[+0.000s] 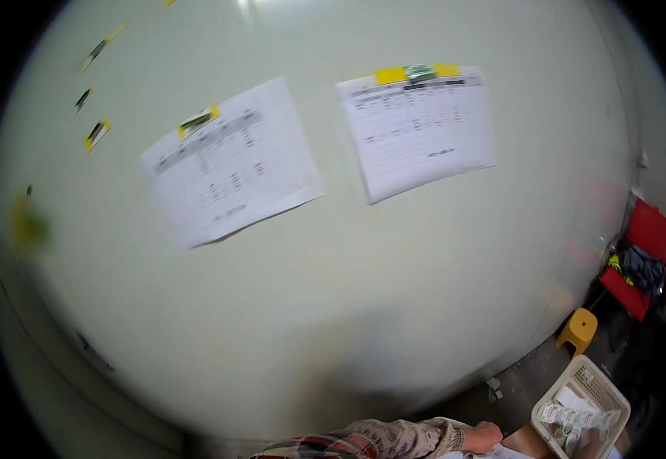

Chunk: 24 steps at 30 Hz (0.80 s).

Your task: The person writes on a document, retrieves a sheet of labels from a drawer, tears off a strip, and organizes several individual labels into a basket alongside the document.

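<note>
My left hand [483,437] shows at the lower edge, right of the middle, at the end of a forearm in a patterned sleeve [405,437]. Its fingers look curled together over white sheet-like material [501,452]; whatever they hold is hidden. Just right of the hand is a brown surface [528,441]. Beyond that stands a cream plastic basket [541,411] with white, printed strips and pieces [578,415] in it. My right hand does not appear.
A pale wall fills most of the view, with two printed sheets, the left sheet [229,172] and the right sheet [425,138], taped up. Several yellow-edged scraps hang far left. At right stand a yellow stool [579,329] and a red chair [649,229] bearing dark cloth.
</note>
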Available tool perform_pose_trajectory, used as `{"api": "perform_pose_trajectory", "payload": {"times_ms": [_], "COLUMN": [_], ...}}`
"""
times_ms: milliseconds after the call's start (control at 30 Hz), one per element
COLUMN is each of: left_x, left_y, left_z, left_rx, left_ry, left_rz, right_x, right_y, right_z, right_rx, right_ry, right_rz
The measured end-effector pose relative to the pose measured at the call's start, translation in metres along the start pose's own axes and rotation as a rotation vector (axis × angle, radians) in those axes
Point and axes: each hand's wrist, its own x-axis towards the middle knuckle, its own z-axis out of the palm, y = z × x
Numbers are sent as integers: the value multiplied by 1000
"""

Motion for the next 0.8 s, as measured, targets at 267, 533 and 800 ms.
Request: {"api": "perform_pose_trajectory", "payload": {"times_ms": [267,533,800], "left_x": [5,67,48], "left_y": [-17,-47,-30], "left_z": [20,91,46], "left_rx": [55,72,89], "left_ry": [204,44,140], "left_rz": [198,-24,195], "right_x": [7,14,13], "right_y": [12,14,25], "right_z": [18,25,34], "right_rx": [-84,-113,-134], "right_ry": [115,178,243], "right_rz": [-172,-251,-282]}}
